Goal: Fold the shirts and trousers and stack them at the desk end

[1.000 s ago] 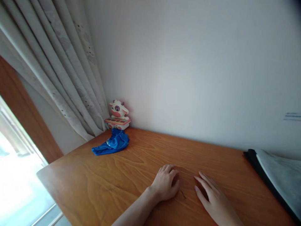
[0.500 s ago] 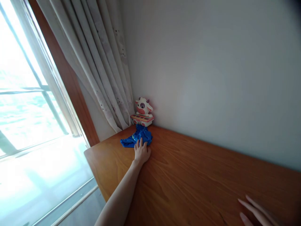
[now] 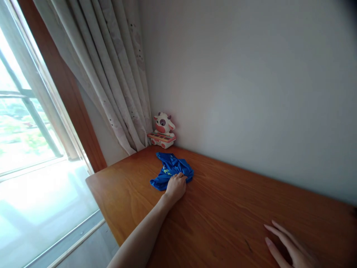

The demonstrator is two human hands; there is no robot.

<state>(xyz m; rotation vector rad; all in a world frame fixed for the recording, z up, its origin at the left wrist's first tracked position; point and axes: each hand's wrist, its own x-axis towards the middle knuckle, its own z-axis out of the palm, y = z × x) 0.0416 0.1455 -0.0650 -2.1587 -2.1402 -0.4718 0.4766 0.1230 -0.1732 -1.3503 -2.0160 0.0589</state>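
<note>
A crumpled blue cloth (image 3: 170, 163) with small yellow-green print lies on the wooden table (image 3: 217, 208). My left hand (image 3: 177, 184) grips its near right side, fingers curled into the fabric. At the lower right, my right hand (image 3: 287, 242) is over the table with its fingers apart and nothing in them, well away from the cloth.
Behind the cloth, a toy cow with a keyboard (image 3: 162, 130) stands in the far corner against the wall (image 3: 245, 93). A pale curtain (image 3: 111, 82) hangs beside it, and a bright window (image 3: 28, 126) is at the left.
My left hand has closed on the cloth and pulled it nearer and to the right, away from the toy. My right hand has come further into view.
</note>
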